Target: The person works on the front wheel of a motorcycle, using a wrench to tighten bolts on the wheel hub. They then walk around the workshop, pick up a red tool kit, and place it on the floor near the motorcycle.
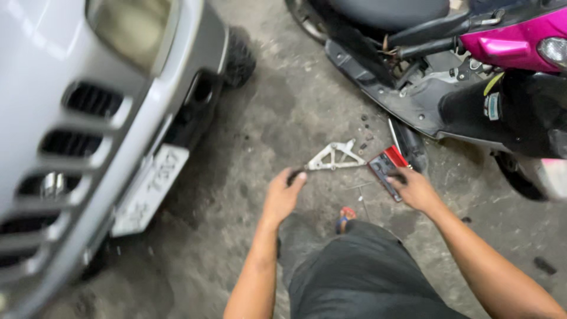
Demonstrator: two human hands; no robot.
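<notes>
Two vehicles hem the spot, then?
— Yes. Grey car front point(88, 118) fills the left, its number plate point(150, 189) hanging low. Pink and black scooter point(460, 77) lies stripped at upper right. Concrete floor point(277, 118) between them, stained.

What sits between the hands?
— Pale metal bracket point(335, 157), triangular, flat on the floor. Just right of it, a red and black socket tray point(387, 170), beside the scooter's underside.

Hands?
— Left hand point(283, 192) curled shut around a dark handle point(293, 174) that appears to run to the bracket's left tip. Right hand point(416, 188) rests on the tray, fingers bent down onto its near end; whether they pinch a piece, cannot tell, the frame is blurred.

Advice for handling?
— My judgement: keep the left grip firm and low so the bracket stays flat, and pick from the tray by feel only after looking. Small dark bits point(365, 133) lie loose near the scooter; easy to scatter. Sandalled foot point(345, 217) is close below.
</notes>
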